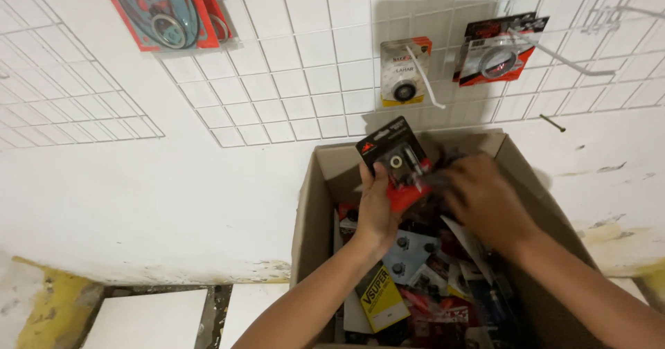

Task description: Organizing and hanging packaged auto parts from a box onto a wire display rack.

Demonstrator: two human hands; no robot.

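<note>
Blister pack gripped in left hand; right hand touches it above cardboard box, grip unclear.

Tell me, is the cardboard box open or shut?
Open: the cardboard box has its flaps up, and packets show inside beneath the left hand and right hand.

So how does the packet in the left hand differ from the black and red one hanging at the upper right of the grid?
The packet in the left hand is held by the fingers over the cardboard box; the hanging packet sits on a wall grid hook. The held one shows small parts, the hanging one a large ring. Both are black and red carded packs.
</note>
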